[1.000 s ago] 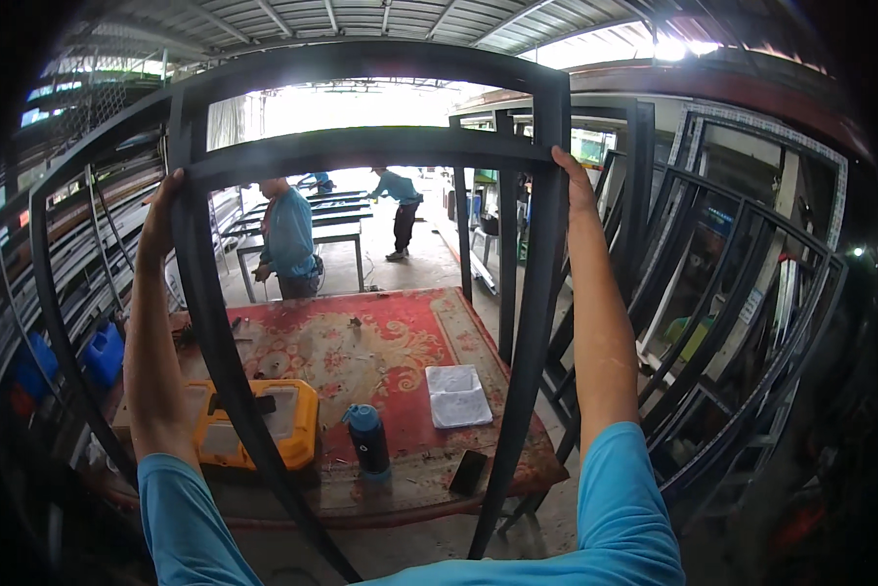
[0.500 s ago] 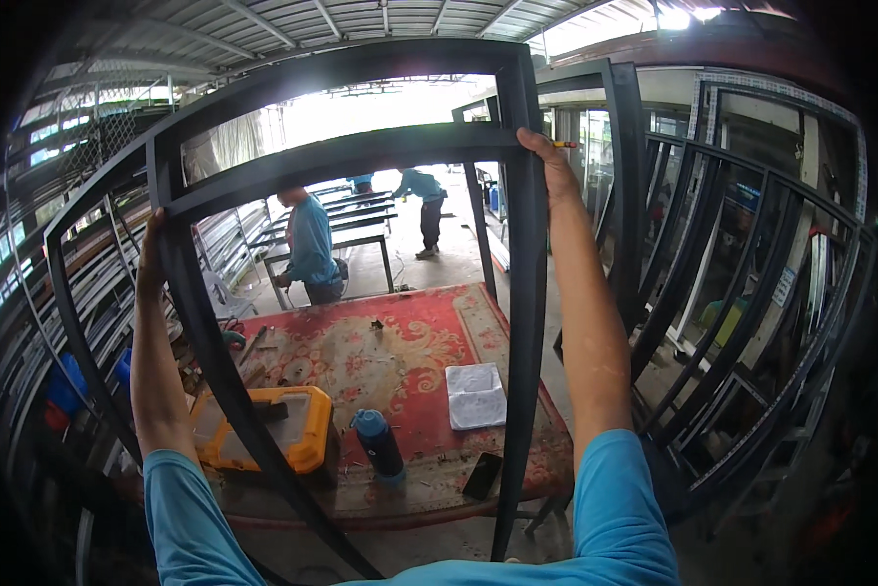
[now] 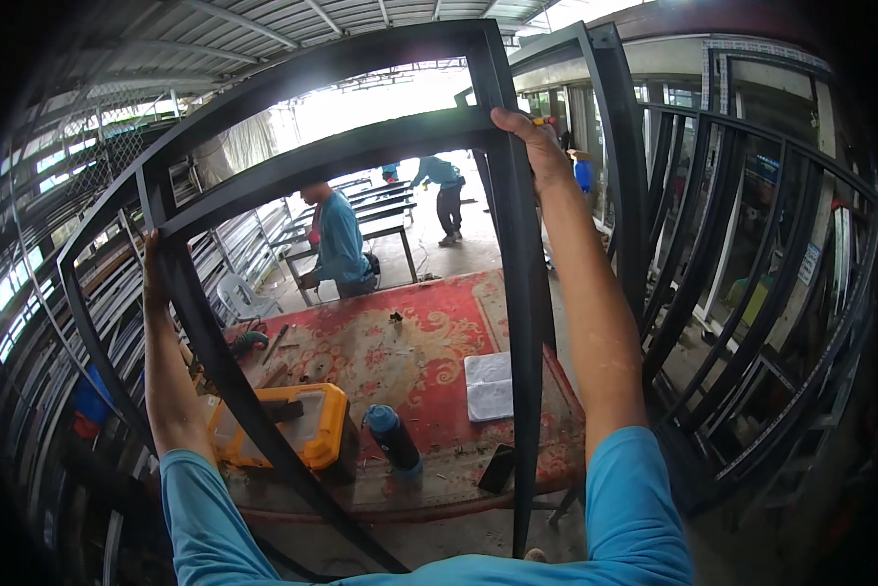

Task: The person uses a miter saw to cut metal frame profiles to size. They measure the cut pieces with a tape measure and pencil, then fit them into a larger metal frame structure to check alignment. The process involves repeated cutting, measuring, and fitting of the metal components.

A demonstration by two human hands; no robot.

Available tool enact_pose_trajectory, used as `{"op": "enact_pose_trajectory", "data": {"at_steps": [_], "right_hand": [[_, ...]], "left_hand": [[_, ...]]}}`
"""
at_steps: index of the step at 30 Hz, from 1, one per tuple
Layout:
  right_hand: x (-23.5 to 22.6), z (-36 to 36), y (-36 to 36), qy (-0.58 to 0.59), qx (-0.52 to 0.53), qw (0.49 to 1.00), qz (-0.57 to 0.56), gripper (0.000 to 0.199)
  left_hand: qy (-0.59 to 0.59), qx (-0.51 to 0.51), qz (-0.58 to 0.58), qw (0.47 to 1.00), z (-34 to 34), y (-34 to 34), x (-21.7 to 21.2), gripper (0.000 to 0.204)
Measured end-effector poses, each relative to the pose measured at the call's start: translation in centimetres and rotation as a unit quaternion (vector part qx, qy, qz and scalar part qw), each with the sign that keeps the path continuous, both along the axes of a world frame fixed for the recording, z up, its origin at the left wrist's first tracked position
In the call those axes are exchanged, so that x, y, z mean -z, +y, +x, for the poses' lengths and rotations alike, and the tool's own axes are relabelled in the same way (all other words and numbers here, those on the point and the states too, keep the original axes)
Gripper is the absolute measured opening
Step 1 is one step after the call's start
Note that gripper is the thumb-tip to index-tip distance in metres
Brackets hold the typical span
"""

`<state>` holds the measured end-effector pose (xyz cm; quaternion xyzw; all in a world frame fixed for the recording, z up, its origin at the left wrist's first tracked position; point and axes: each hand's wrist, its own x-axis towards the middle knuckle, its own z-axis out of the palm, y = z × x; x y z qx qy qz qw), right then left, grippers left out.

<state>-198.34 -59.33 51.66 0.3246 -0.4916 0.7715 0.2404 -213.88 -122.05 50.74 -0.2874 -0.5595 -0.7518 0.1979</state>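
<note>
The dark metal frame (image 3: 523, 293) stands upright, leaning slightly, before the wearer, the left hand (image 3: 154, 269) and right hand (image 3: 532, 145) clamped on its two uprights near the crossbar. Behind it is the carpeted table (image 3: 439, 337) with an orange case (image 3: 329, 430), partly blocked by the left upright, a blue-capped bottle (image 3: 396, 444), white paper (image 3: 488, 386) and a dark phone (image 3: 497, 469); more frames (image 3: 620, 146) crowd the right. Compared with a second ago, the right upright appears closer to the paper.
</note>
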Motion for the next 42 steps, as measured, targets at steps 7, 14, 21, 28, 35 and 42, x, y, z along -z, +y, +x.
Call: {"op": "enact_pose_trajectory", "data": {"at_steps": [7,14,21,28,35,42], "right_hand": [[0.0,-1.8,1.0,-0.010,0.071,0.997,-0.011,0.030],[0.3,-1.9,0.9,-0.002,0.044,0.999,-0.032,0.032],[0.9,-2.5,0.7,0.016,0.073,0.997,-0.031,0.032],[1.3,-1.6,-0.2,0.028,0.000,0.997,-0.075,0.036],[2.2,-1.8,-0.6,0.025,0.044,0.998,-0.029,0.046],[2.6,-2.2,0.3,0.009,0.031,0.996,-0.088,0.048]], "left_hand": [[-0.007,0.004,-0.008,1.000,-0.3,-0.1,0.0,0.041],[0.002,-0.024,0.005,1.000,-0.2,0.4,0.2,0.045],[-0.005,-0.047,0.000,0.999,-0.6,0.1,0.0,0.046],[0.007,-0.031,0.012,0.999,-0.8,-0.2,0.1,0.041],[0.015,-0.050,0.023,0.998,0.4,0.0,0.7,0.045],[0.031,-0.041,0.004,0.999,1.3,2.2,-0.1,0.049]]}}
